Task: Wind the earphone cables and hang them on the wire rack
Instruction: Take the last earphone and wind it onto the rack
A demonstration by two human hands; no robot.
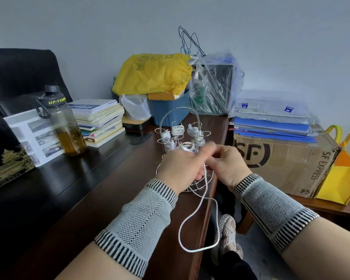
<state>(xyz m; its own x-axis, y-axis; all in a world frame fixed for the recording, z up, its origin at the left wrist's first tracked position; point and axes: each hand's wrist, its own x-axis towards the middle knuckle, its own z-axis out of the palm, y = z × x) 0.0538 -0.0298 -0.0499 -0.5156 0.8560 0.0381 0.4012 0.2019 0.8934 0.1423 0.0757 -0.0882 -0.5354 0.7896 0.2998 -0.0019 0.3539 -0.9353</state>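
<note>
Soft, even light; fingertips [207, 147] motion-blurred, edges bowed by the wide lens.

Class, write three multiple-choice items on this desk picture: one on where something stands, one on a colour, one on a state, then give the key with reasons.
1. Where does the wire rack stand?
A. on the dark desk, just beyond the hands
B. on the cardboard box
C. on the stack of books

2. What colour is the loose earphone cable?
A. black
B. white
C. red

3. What are the two hands doing?
A. lying flat on the desk
B. gripping the water bottle
C. holding the cable between them

Key: 1 A, its base sits on the desk; 2 B, the hanging loop is white; 3 C, the left hand and right hand meet on it.
</note>
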